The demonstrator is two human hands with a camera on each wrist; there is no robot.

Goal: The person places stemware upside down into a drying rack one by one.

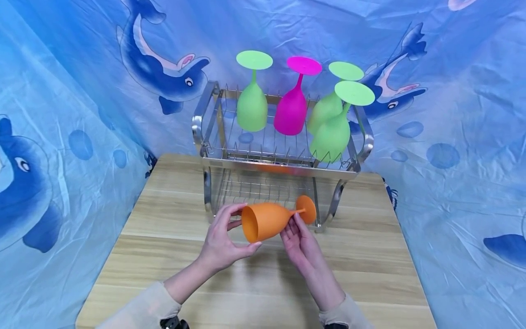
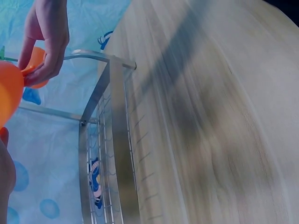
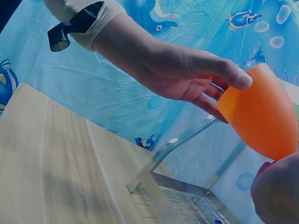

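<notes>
An orange plastic wine glass lies tipped sideways in the air before the rack, its mouth toward the left and its round foot at the right. The left hand grips the bowl near the rim, thumb below and fingers above. At the other end the right hand pinches the stem close under the bowl. In the left wrist view the right hand shows at the stem, and part of the bowl is cut off. The right wrist view shows the left thumb on the bowl.
A two-tier metal dish rack stands at the table's back. Its upper tier bears upside-down glasses: a green one at left, a pink one in the middle, two green ones at right. Blue dolphin-print curtain surrounds the wooden table.
</notes>
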